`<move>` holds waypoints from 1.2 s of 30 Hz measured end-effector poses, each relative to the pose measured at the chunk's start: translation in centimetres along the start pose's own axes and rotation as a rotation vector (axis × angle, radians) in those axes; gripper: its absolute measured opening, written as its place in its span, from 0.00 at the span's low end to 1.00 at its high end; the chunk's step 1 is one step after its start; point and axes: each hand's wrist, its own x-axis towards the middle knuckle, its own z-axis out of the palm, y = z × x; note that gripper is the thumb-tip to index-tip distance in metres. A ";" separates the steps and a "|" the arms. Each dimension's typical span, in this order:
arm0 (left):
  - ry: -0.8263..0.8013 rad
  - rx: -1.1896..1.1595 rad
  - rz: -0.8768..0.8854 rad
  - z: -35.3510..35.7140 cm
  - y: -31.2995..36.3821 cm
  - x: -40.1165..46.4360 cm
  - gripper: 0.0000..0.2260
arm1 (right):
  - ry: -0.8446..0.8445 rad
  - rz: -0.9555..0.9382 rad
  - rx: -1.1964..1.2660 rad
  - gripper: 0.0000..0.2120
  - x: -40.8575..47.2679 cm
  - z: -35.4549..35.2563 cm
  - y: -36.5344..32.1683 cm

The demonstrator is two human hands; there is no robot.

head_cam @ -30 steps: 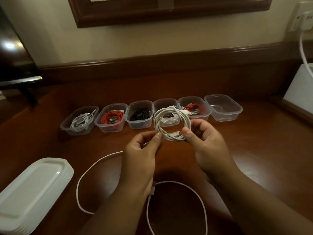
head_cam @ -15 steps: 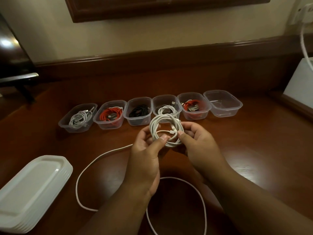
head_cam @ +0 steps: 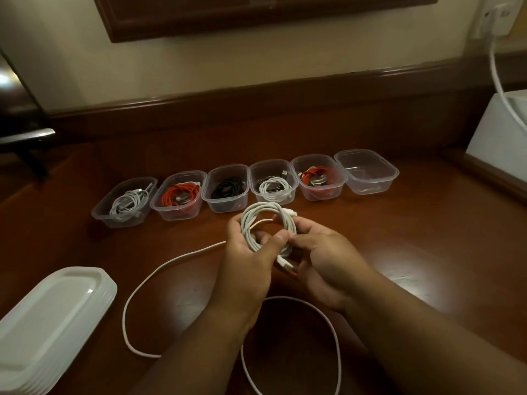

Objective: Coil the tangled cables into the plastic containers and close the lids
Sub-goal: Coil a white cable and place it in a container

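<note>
Containers in a row of six [head_cam: 285, 182] stand at twelve o'clock of the hands on the wooden table [head_cam: 427, 252]; five hold coiled cables, and the empty container [head_cam: 366, 172] ends the row at one o'clock. Stacked white lids [head_cam: 48, 323] lie at eight o'clock by the near edge. A white box [head_cam: 499, 132] with a plugged lead sits at two o'clock. Bare tabletop lies at three o'clock; a raised wooden ledge bounds the far edge. A loose white cable [head_cam: 159, 269] trails across the table from nine to six o'clock, passing under both forearms. The left hand [head_cam: 248, 260] and right hand [head_cam: 328, 260], fingers curled, together grip the white coil [head_cam: 265, 223] just above the table, thumbs pinching its lower strands.
</note>
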 end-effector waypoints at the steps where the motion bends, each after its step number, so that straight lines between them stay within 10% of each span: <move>1: 0.038 0.065 0.027 0.0 -0.1 -0.1 0.21 | -0.022 -0.016 -0.008 0.16 -0.2 0.1 -0.1; 8: 0.119 0.130 0.151 -0.3 -0.2 0.0 0.19 | -0.117 -0.269 -0.712 0.27 -1.7 0.5 -0.1; 22: -0.051 0.486 0.303 -0.7 3.1 -0.4 0.14 | -0.061 -0.068 -0.860 0.19 -3.8 -1.1 -7.1; 36: -0.267 0.468 0.413 6.4 2.4 3.9 0.09 | 0.262 -0.157 -0.349 0.08 -1.5 -8.4 -11.0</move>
